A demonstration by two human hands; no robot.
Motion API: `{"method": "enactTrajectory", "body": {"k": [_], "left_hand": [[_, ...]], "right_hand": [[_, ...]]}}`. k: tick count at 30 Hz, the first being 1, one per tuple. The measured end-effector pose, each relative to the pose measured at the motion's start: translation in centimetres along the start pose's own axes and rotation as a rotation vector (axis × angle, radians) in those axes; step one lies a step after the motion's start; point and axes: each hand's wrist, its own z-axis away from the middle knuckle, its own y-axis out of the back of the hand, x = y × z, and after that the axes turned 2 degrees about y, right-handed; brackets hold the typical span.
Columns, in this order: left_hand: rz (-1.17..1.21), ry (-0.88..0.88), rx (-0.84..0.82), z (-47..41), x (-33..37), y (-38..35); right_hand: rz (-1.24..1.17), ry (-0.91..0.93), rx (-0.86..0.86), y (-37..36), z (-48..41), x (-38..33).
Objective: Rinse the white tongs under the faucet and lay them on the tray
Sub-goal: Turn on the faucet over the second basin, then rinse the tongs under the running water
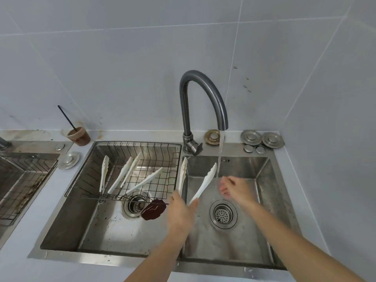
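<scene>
My left hand (181, 210) grips a pair of white tongs (205, 180) by the hinge end, its two arms spread and pointing up over the divider between the basins. The curved grey faucet (203, 98) runs a thin stream of water into the right basin, just right of the tongs' tip. My right hand (234, 189) is blurred under the stream with its fingers apart and holds nothing. A wire rack tray (168, 147) sits across the left basin with three more white tongs (124, 174) lying in it.
A dark red scrap (153, 209) lies by the left basin's drain (135, 205). The right basin has a strainer drain (223, 214). A brown drink cup with a straw (78, 136) stands at the back left. Metal sink plugs (262, 138) rest behind the right basin.
</scene>
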Motion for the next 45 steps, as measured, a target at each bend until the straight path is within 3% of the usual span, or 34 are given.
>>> {"method": "enactTrajectory", "body": {"k": [4,8,11,17,23,33,38,42,45], "left_hand": [[0.041,-0.004,-0.051,0.4,1.1,-2.4],[0.123,0.001,-0.096,0.2,2.9,-4.5],[0.264,-0.013,-0.138,-0.3,3.9,-5.3],[0.608,-0.009,-0.398,-1.0,5.0,-6.1],[0.952,0.142,-0.578,-2.4,5.4,-6.6],[0.604,0.276,-0.402,-5.0,8.2,-8.4],[0.168,0.189,-0.297,-6.2,9.2,-7.8],[0.311,0.028,-0.334,-5.7,8.9,-7.1],[0.485,0.042,-0.435,-5.0,7.8,-6.6]], "right_hand": [[-0.338,-0.177,-0.158,-2.6,3.6,1.6],[-0.481,-0.174,-0.094,-2.9,4.1,0.9],[-0.456,-0.171,0.008,-2.3,3.2,0.2],[-0.381,-0.098,0.126,-0.6,2.3,-0.3],[-0.258,-0.063,0.194,0.4,2.7,-0.5],[-0.094,-0.067,0.235,-0.6,3.9,-1.0],[-0.006,-0.06,0.274,-2.2,4.5,-1.5],[0.049,-0.029,0.308,-2.4,4.7,-1.5],[0.004,-0.045,0.274,-2.1,4.9,-1.5]]}}
